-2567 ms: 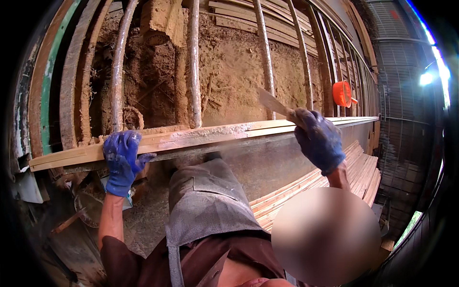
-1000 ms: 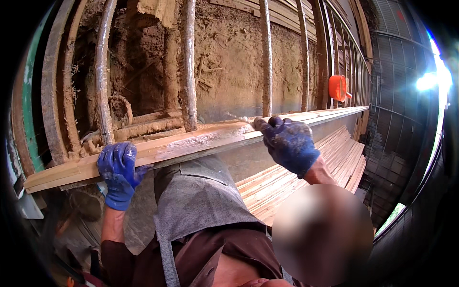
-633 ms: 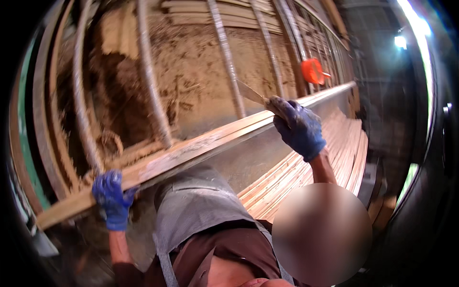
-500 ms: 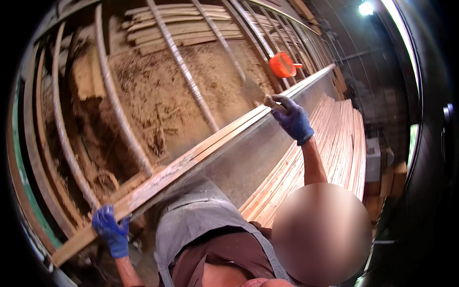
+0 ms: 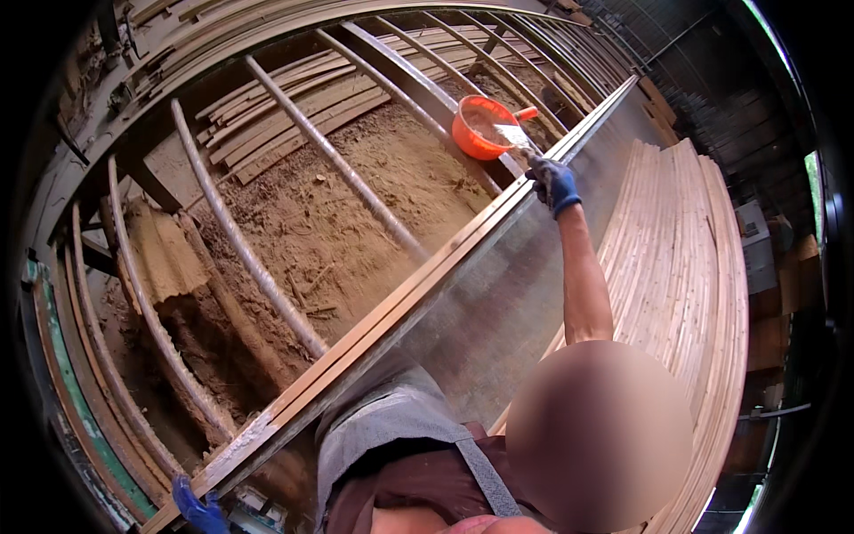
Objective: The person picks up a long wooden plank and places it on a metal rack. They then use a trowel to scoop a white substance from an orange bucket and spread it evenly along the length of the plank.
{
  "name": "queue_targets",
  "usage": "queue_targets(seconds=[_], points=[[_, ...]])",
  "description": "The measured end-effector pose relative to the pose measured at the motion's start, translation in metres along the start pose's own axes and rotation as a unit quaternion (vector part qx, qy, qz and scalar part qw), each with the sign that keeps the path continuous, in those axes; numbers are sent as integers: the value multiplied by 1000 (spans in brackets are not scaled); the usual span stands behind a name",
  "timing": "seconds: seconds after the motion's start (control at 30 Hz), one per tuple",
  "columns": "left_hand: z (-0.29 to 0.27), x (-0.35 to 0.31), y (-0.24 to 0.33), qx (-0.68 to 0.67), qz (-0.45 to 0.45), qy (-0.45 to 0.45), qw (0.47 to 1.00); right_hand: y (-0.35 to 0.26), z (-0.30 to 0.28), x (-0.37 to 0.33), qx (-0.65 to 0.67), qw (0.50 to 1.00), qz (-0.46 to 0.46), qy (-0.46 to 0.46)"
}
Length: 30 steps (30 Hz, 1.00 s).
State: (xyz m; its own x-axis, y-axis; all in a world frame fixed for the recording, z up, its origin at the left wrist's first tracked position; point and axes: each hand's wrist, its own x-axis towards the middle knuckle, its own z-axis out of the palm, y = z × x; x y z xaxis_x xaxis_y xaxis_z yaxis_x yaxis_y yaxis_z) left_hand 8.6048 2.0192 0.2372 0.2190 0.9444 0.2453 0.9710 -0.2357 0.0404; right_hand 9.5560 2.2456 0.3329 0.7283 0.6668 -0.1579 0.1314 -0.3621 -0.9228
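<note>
My right hand (image 5: 553,182), in a blue work glove, grips a putty knife (image 5: 513,134) by its handle. Its pale, wide blade reaches over the rim of an orange pot (image 5: 480,114), which has a side handle and holds brownish paste. Low at the left, my left hand (image 5: 201,509), gloved in blue too, is closed around the near end of a long wooden strip (image 5: 356,350); the picture's lower edge cuts part of it off. Two such strips lie side by side, with whitish smears near that end.
Metal bars (image 5: 338,165) cross the rack beyond the strips, above a heap of sawdust (image 5: 347,191) and stacked boards (image 5: 294,93). A grey sheet-like surface (image 5: 498,311) runs along the near side. Many pale wooden strips (image 5: 676,231) lie to the right.
My right hand has brought the putty knife from above the strips to the orange pot. The view has shifted; my left hand now appears lower, still at the strip's end.
</note>
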Motion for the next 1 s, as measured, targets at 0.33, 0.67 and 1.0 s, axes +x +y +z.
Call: queue_targets(seconds=[0.33,0.67,1.0], points=[[64,3,-12,143,-158,-175,961,66,-95,199,-180,978,-68,76],[-31,21,142,167,-512,-145,830,27,-84,339,-647,684,-327,-82],[135,-32,473,-454,-588,-220,632,17,-55,445,-642,591,-365,-324]])
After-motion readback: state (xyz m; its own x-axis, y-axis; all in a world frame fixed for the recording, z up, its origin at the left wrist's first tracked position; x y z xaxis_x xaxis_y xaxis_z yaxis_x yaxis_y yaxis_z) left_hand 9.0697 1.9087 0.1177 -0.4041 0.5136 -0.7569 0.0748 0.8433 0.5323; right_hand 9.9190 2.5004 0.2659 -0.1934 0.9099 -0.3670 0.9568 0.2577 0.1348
